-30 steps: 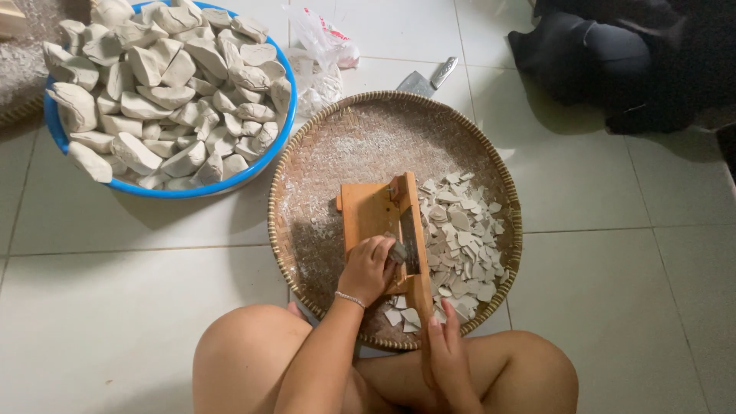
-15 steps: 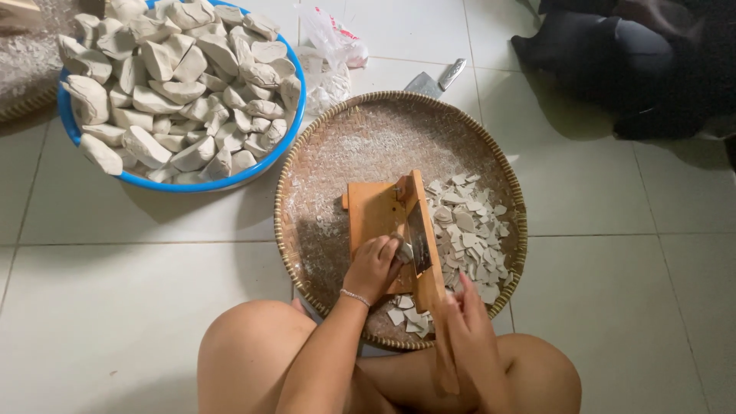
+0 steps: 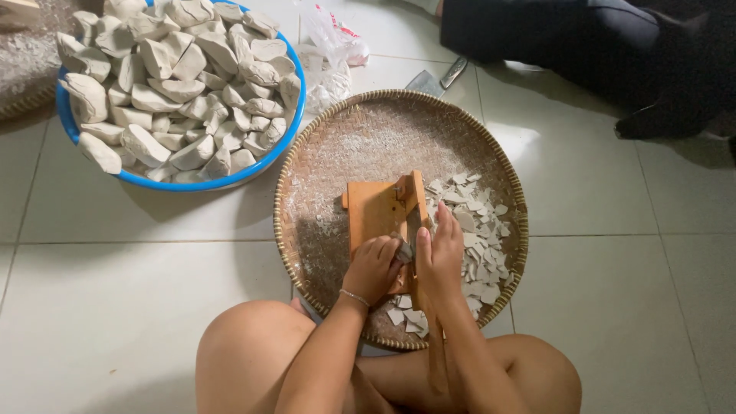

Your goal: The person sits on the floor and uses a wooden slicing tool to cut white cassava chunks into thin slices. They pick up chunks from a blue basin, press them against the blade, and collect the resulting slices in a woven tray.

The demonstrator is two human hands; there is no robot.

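Note:
A wooden slicer board [image 3: 377, 208] with a hinged blade lies in a round woven tray [image 3: 360, 130]. My left hand [image 3: 373, 267] presses a small pale chunk [image 3: 404, 251] against the blade on the board. My right hand [image 3: 438, 257] rests on the slicer's long blade arm [image 3: 418, 207], whose wooden handle [image 3: 435, 349] runs back between my knees. Several thin pale slices [image 3: 475, 230] lie heaped in the tray to the right of the slicer.
A blue basin [image 3: 264, 165] piled with pale chunks stands at the back left. A cleaver [image 3: 433, 79] and a plastic bag [image 3: 330, 46] lie behind the tray. Another person's dark-clothed legs [image 3: 583, 46] are at the back right. Another woven tray's edge [image 3: 23, 100] shows far left.
My right hand has moved up from the handle near my knee to the blade arm beside my left hand. The blade arm has come down against the chunk.

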